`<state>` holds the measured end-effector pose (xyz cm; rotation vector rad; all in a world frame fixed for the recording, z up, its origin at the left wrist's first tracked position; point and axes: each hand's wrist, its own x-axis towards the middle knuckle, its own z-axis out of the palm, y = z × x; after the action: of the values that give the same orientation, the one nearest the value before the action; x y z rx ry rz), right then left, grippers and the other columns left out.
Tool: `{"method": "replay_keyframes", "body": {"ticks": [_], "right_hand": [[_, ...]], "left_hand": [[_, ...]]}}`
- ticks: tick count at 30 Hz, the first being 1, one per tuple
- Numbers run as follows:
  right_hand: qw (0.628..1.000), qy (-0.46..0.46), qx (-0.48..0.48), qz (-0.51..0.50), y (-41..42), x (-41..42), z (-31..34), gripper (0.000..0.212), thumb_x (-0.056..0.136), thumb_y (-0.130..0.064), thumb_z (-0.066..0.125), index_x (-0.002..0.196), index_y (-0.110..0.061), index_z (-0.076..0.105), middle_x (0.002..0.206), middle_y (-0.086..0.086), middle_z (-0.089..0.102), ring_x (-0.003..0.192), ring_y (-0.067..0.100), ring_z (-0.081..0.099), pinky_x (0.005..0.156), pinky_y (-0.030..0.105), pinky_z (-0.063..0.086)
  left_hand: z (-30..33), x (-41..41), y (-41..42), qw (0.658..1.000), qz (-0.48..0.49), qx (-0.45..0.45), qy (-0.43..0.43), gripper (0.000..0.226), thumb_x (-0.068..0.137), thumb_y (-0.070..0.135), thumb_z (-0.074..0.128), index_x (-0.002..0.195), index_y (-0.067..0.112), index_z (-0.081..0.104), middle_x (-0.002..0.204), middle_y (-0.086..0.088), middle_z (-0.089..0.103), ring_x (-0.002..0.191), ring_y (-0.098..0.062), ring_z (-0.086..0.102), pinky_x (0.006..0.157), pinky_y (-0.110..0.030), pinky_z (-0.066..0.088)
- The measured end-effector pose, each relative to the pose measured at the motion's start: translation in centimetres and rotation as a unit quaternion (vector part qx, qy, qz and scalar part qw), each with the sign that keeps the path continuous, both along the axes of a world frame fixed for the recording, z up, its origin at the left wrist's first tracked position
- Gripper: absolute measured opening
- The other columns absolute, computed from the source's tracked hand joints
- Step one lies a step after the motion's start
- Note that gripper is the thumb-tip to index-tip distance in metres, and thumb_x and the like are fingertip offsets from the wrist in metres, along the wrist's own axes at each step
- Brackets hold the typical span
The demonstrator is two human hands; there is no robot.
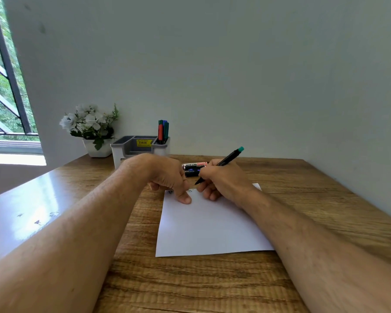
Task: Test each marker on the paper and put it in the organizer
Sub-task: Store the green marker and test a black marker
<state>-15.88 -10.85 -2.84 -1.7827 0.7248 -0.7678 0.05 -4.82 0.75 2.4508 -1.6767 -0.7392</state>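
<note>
Above paper (208, 227), black marker (221, 164) (teal-ended)

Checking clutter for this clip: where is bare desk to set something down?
Bare wood lies left of the white paper sheet, beside the left forearm, and right of it toward the wall. It is crowded behind the hands, around the grey-white organizer and two lying whiteboard markers.

- Right hand (221, 179) gripped green-capped marker (224, 162), tip just above paper (210, 227).
- Left hand (169, 177) pressed paper's top edge.
- Organizer (140, 147) held markers.
</note>
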Motion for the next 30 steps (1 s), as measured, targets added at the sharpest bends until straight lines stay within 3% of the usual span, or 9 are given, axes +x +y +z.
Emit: {"method": "replay_keyframes", "body": {"ticks": [5, 11, 21, 27, 30], "right_hand": [[0.989, 0.070, -0.123, -0.036, -0.37, 0.17, -0.16, 0.019, 0.075, -0.027, 0.061, 0.060, -0.021, 0.051, 0.053, -0.004, 0.068, 0.036, 0.000, 0.046, 0.046, 0.022, 0.035], [0.978, 0.113, -0.168, -0.047, -0.35, 0.33, -0.06, 0.025, 0.079, -0.028, 0.059, 0.056, -0.020, 0.056, 0.049, -0.012, 0.064, 0.037, -0.004, 0.048, 0.043, 0.019, 0.033], [0.979, 0.106, -0.167, -0.055, -0.38, 0.32, -0.09, 0.026, 0.078, -0.026, 0.060, 0.053, -0.019, 0.053, 0.049, -0.006, 0.065, 0.039, 0.000, 0.048, 0.048, 0.022, 0.038], [0.978, 0.116, -0.166, -0.043, -0.34, 0.43, -0.16, 0.028, 0.078, -0.027, 0.059, 0.052, -0.018, 0.057, 0.048, -0.009, 0.065, 0.037, -0.002, 0.048, 0.046, 0.021, 0.036], [0.980, 0.104, -0.162, -0.052, -0.60, 0.42, -0.17, 0.026, 0.077, -0.026, 0.059, 0.052, -0.019, 0.053, 0.048, -0.006, 0.064, 0.038, -0.001, 0.047, 0.046, 0.021, 0.037]], "left_hand": [[-0.05, -0.03, -0.11, 1.000, 0.003, -0.001, -0.010, 0.049, 0.071, 0.038, 0.085, 0.109, 0.016, 0.064, 0.088, 0.001, 0.057, 0.075, -0.016, 0.049, 0.058, -0.026, 0.041], [-0.02, -0.05, -0.32, 1.000, 0.000, 0.001, -0.016, 0.049, 0.071, 0.039, 0.084, 0.110, 0.018, 0.064, 0.087, 0.001, 0.056, 0.073, -0.015, 0.049, 0.057, -0.026, 0.041], [-0.30, 0.27, -0.58, 1.000, 0.000, 0.003, -0.017, 0.043, 0.070, 0.040, 0.085, 0.104, 0.022, 0.064, 0.095, -0.001, 0.059, 0.082, -0.017, 0.054, 0.064, -0.030, 0.046], [-0.24, 0.36, -0.62, 1.000, -0.001, 0.001, -0.017, 0.043, 0.069, 0.041, 0.085, 0.102, 0.021, 0.065, 0.085, 0.002, 0.057, 0.070, -0.014, 0.051, 0.059, -0.027, 0.044], [-0.22, 0.33, -0.61, 1.000, 0.002, 0.004, -0.017, 0.044, 0.069, 0.042, 0.084, 0.103, 0.022, 0.064, 0.093, 0.000, 0.059, 0.080, -0.016, 0.054, 0.063, -0.028, 0.046]]}}
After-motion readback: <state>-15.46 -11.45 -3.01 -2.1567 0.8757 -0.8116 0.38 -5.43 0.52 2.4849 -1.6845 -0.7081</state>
